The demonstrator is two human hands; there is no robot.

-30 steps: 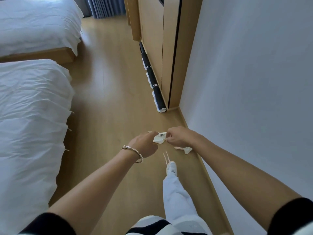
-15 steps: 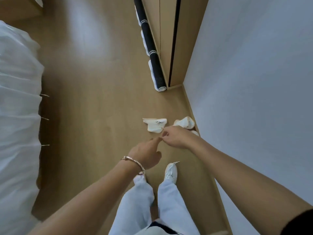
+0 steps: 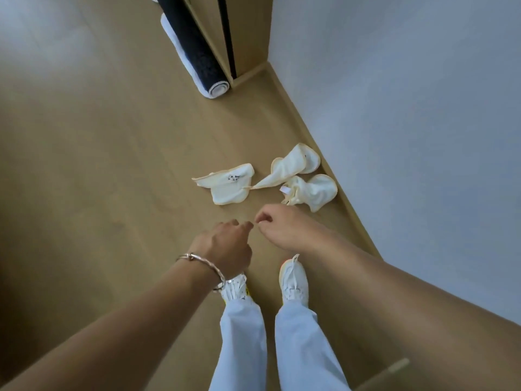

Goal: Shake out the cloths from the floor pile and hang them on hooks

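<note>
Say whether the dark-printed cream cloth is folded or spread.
Loosely folded, not spread: the yellow-trimmed cream cloth with the dark print lies doubled over on the wooden floor.
</note>
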